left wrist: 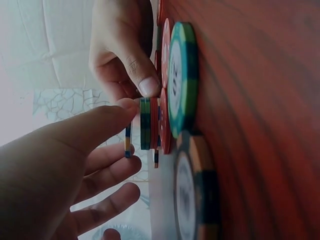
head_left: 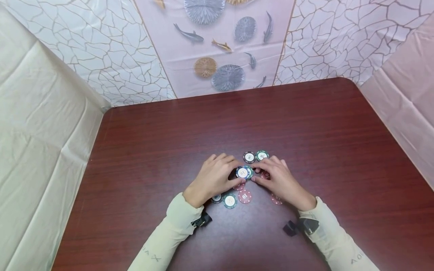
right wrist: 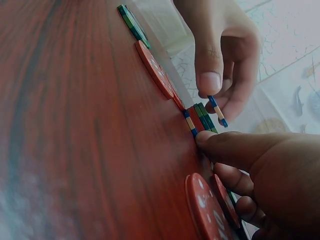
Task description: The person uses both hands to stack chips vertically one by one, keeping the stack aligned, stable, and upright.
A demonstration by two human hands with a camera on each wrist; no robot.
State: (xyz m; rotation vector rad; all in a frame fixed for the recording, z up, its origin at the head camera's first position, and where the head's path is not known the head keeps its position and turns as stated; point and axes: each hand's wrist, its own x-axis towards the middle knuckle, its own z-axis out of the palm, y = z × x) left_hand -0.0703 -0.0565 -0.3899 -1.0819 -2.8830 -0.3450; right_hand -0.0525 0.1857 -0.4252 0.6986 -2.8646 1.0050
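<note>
A blue-edged poker chip (head_left: 242,172) is pinched between the thumb and fingers of my left hand (head_left: 214,177). In the left wrist view this chip (left wrist: 128,140) hangs a small gap above a short stack of poker chips (left wrist: 148,122), green on top and red beneath. My right hand (head_left: 279,180) holds the stack from its right side, its thumb and forefinger at the edge. In the right wrist view, a blue-edged chip (right wrist: 190,123) shows at the bottom of the stack, beside the right thumb (right wrist: 220,145).
Behind the stack lie a black chip (head_left: 249,157) and a green chip (head_left: 262,156). Nearer are a red chip (head_left: 245,196), a green chip (head_left: 229,201) and a black chip (head_left: 216,198). Another red chip (head_left: 276,199) is partly under the right wrist. All lie on a dark red wooden table (head_left: 162,143).
</note>
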